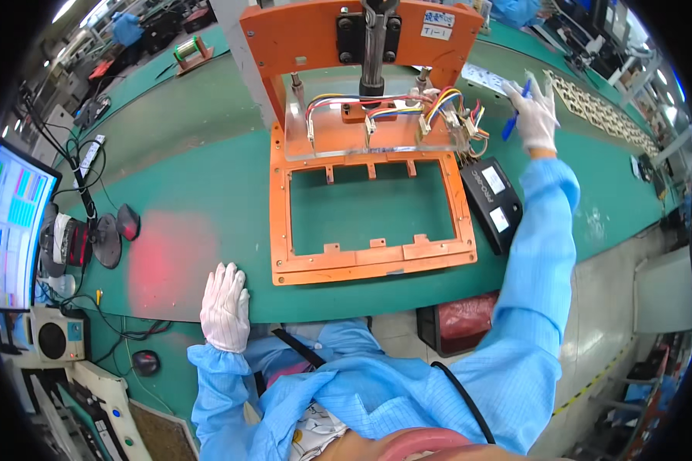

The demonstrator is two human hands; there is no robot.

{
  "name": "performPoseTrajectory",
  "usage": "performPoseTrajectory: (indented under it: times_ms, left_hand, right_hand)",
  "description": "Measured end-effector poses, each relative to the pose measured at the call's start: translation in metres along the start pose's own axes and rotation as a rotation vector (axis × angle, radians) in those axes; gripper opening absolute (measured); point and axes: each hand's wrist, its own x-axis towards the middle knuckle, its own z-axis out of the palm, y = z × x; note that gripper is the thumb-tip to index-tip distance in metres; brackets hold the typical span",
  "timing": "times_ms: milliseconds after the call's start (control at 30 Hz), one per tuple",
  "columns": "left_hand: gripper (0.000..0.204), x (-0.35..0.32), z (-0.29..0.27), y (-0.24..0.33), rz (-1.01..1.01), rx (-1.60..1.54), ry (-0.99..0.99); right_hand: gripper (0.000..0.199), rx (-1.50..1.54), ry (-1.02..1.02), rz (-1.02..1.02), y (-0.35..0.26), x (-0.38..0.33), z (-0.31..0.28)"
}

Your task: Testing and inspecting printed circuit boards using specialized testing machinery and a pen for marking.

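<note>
My left hand (224, 309), in a white striped glove, lies flat on the green tabletop near its front edge, fingers stretched out and holding nothing. At the far right my gloved right hand (537, 119) is extended with a blue pen (510, 127) held in its fingers. Just beyond that hand lies a white sheet with markings (484, 78). Between my hands stands an orange test fixture: its flat rectangular frame (373, 260) rests on the table, and a clear plate (338, 138) with coloured wires hangs over the frame's back. Beside the frame sits a black box (492, 201) with white labels.
A panel of pale boards (600, 111) lies at the back right. On the left are a monitor (14, 230), a black mouse (128, 222), a scanner on a stand (108, 240) casting red light, and a speaker (58, 338). Below the table's edge sits a dark bin (461, 323).
</note>
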Motion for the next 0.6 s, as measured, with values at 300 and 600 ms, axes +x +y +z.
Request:
performPoseTrajectory:
  times_ms: [300,600]
  left_hand:
    - [0.03,0.008,0.002,-0.001,-0.008,0.065,0.033]
    - [0.028,0.012,-0.011,-0.003,-0.207,-0.353,-0.135]
  right_hand:
    - [0.029,0.243,-0.56,0.381,-0.011,0.064,0.029]
    - [0.049,1.32,0.679,-0.286,-0.066,0.095,-0.229]
